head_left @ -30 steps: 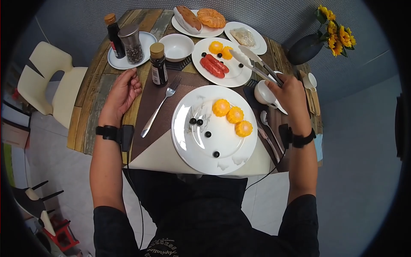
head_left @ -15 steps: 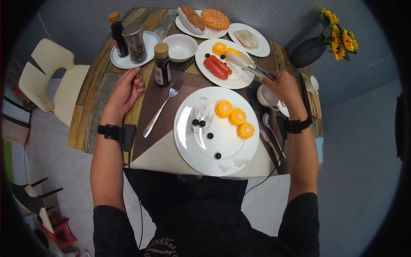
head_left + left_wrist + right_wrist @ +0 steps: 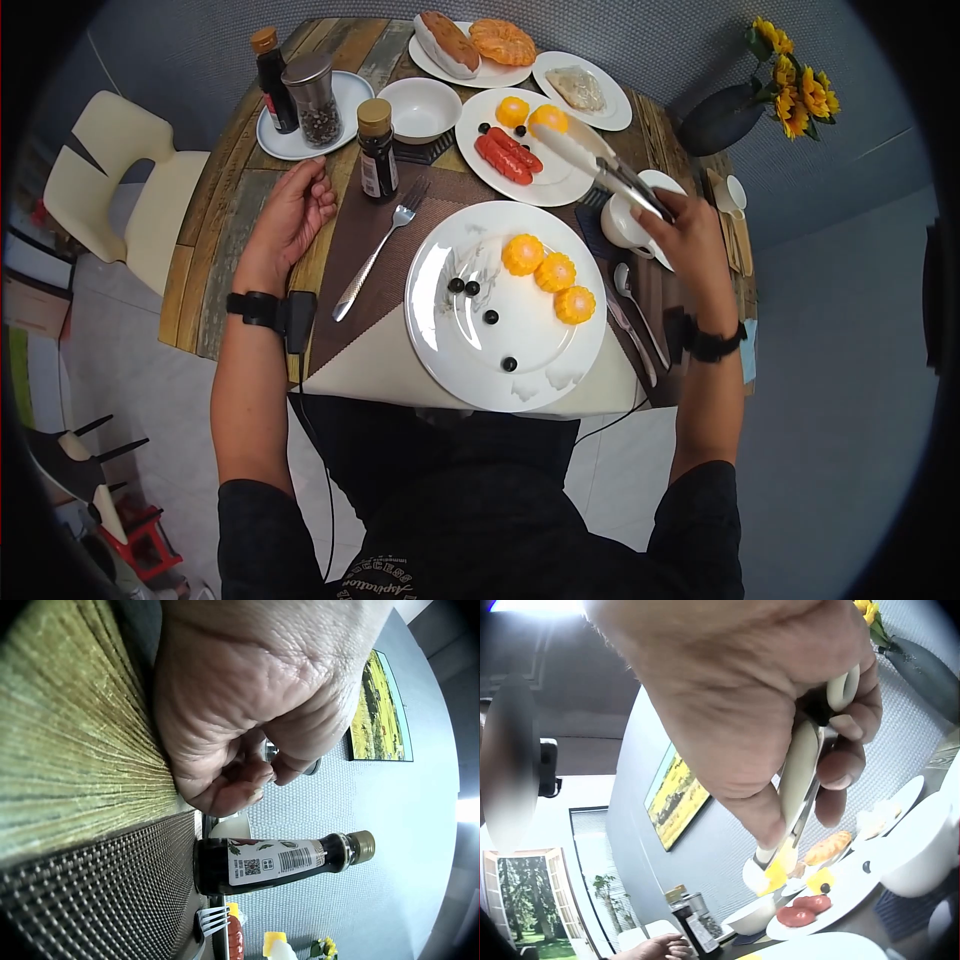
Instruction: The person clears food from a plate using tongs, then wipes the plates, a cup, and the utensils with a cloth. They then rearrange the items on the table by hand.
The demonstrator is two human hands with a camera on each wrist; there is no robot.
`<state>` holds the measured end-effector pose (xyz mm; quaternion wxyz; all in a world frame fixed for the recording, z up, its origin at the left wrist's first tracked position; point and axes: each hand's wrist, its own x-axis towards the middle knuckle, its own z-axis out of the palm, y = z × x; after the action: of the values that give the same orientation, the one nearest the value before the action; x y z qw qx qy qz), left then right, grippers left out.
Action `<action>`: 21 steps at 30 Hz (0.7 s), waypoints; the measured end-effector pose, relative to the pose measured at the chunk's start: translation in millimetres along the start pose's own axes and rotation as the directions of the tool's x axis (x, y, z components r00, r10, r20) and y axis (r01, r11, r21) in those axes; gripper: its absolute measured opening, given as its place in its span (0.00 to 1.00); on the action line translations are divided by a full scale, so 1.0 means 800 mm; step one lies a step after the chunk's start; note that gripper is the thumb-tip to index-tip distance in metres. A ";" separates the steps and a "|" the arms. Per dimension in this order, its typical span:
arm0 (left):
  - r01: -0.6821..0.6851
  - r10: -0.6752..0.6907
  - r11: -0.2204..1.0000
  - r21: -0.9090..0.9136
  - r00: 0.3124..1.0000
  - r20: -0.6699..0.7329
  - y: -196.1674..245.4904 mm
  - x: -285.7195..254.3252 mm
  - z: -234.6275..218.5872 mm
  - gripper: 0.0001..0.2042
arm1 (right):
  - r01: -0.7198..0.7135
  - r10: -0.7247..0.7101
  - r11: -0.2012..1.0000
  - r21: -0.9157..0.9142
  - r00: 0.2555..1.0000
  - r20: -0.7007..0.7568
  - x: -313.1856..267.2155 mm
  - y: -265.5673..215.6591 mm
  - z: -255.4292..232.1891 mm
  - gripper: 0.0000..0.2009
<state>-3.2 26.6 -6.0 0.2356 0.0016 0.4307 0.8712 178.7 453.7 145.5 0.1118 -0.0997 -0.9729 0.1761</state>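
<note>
My right hand (image 3: 690,235) grips metal tongs (image 3: 630,180) with pale tips over the back plate (image 3: 560,185). In the right wrist view the tong tips close on a yellow corn round (image 3: 778,879), raised off the plate. Another corn round (image 3: 512,110), two red sausages (image 3: 505,155) and small black balls lie on that plate. On the large front plate (image 3: 450,365) sit three corn rounds (image 3: 554,272) and several black balls (image 3: 490,317). My left hand (image 3: 295,215) rests at the table's left, fingers loosely curled and holding nothing, beside a dark sauce bottle (image 3: 378,160).
A fork (image 3: 375,255) lies left of the front plate, a knife (image 3: 630,340) and spoon (image 3: 640,310) right of it. A white cup (image 3: 622,222) stands below the right hand. Further back are a white bowl (image 3: 420,108), a pepper grinder (image 3: 315,105), bread (image 3: 447,45) and a flower vase (image 3: 720,120).
The spread tongs have closed on a corn round at the back plate's right side and lifted it. My right hand first moved in, then slightly right and nearer. My left hand stays put.
</note>
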 end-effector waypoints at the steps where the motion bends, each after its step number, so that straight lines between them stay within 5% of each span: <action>1: 0.002 -0.002 1.000 0.002 1.000 0.004 0.001 0.000 -0.001 0.09 | 0.027 -0.029 0.998 0.060 0.999 0.027 -0.015 -0.007 -0.005 0.19; 6: 0.004 -0.004 1.000 0.005 1.000 -0.004 0.000 -0.001 0.001 0.09 | 0.055 -0.084 0.977 0.208 0.988 0.133 -0.080 -0.033 -0.014 0.21; 9: 0.002 -0.002 1.000 0.006 1.000 -0.010 0.000 0.000 -0.002 0.09 | 0.183 -0.193 0.981 0.064 0.956 0.220 -0.104 -0.045 -0.021 0.22; 21: 0.004 -0.004 1.000 0.014 1.000 -0.019 -0.001 0.000 -0.001 0.09 | 0.074 -0.061 0.995 -0.068 0.983 0.175 -0.195 -0.041 -0.034 0.20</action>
<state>-2.8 26.1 -6.8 0.2333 -0.0056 0.4392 0.8675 329.3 396.0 154.1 0.0293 -0.0550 -0.9876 0.1440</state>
